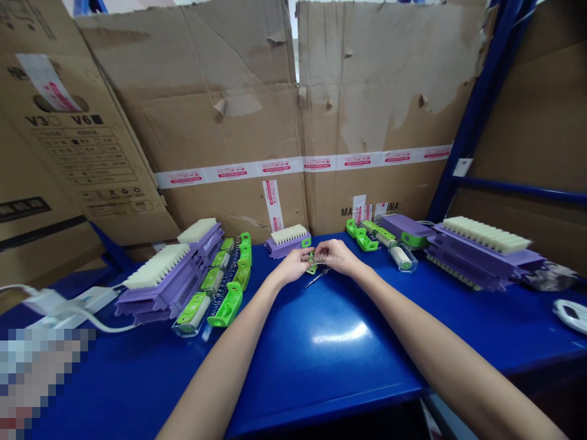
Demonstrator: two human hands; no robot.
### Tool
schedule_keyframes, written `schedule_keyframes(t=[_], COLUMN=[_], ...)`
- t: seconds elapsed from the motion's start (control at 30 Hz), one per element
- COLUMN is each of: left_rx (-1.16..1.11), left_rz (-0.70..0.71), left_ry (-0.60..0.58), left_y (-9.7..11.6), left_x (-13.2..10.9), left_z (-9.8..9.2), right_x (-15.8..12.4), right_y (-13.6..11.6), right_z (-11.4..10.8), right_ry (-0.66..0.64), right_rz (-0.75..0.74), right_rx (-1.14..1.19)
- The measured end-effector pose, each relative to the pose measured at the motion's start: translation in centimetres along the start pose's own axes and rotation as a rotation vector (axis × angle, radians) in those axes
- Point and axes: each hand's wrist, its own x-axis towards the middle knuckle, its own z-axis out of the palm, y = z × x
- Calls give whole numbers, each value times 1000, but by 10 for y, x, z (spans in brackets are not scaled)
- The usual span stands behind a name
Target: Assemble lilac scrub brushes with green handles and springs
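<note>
Near the middle back of the blue table, my two hands come together around small parts. My left hand (293, 266) is closed, its fingertips at a small green plastic part (312, 265) that is partly hidden by the fingers. A thin metal coil spring (326, 260) stretches between the hands. My right hand (342, 256) is closed on the spring. Just below the fingers lies a slim dark metal tool (317, 278), its kind unclear. Behind my left hand sits a purple brush block (288, 241) with cream bristles.
At left stand stacked purple brush blocks (160, 275), clear-cased green parts (193, 313), a row of springs (224, 290) and green brackets (228, 304). Similar brackets (367, 240) and brush blocks (481, 244) are at right. Cardboard (238, 134) walls the back; a power strip (87, 305) lies left.
</note>
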Motion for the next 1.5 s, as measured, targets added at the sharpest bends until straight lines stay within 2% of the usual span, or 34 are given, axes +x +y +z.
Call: schedule_keyframes(t=[0.23,0.5,0.73,1.0,1.3,1.5], left_rx=[-61,-142,-157,-135,-87,-104], left_rz=[-44,-63,-86,-84,-89,-62], left_ry=[90,129,160,136,234,280], left_y=[-4,-2,0,-1,1,3], left_x=[0,-3,-4,-4,-5,-5], left_z=[-2,-5,-4,-4,0,4], right_x=[0,6,6,4,1,5], right_y=[2,15,13,9,-1,4], right_z=[3,10,9,7,3,11], right_ry=[14,-13,-20,4,12,-13], right_rz=[37,66,109,115,241,189], right_rx=[151,389,575,622,676,604])
